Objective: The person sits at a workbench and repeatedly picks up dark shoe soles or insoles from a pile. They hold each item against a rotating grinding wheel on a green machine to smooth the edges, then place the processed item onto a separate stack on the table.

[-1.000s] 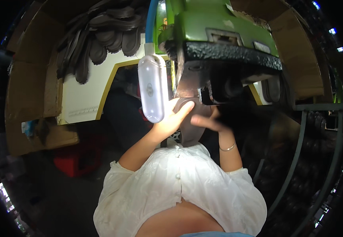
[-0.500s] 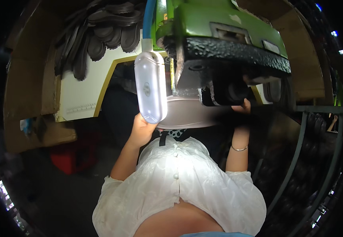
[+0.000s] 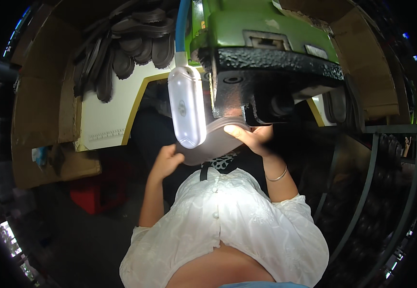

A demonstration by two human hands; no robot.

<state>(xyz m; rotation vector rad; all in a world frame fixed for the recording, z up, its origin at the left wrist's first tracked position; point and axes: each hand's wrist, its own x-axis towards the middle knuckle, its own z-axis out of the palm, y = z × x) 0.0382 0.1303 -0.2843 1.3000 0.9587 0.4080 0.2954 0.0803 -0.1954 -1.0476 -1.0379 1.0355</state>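
Observation:
A dark grey-brown shoe sole is held tilted below the head of a green machine, under its black underside. My right hand grips the sole near its right part, thumb on the upper face and fingers mostly hidden behind. At the sole's lower left end my left hand is closed, fingers curled at the edge; the grip there is slightly blurred. A lit white lamp on a blue arm hangs in front and hides part of the sole.
Several dark soles lie piled at the far left on a white table with a yellow edge. Cardboard boxes flank the left, another the right. A red stool is lower left; a metal rack stands right.
The sole has turned from level to tilted, its left end lower. My right hand has moved left from the machine's right side and now shows its thumb on the sole. My left hand has lowered slightly.

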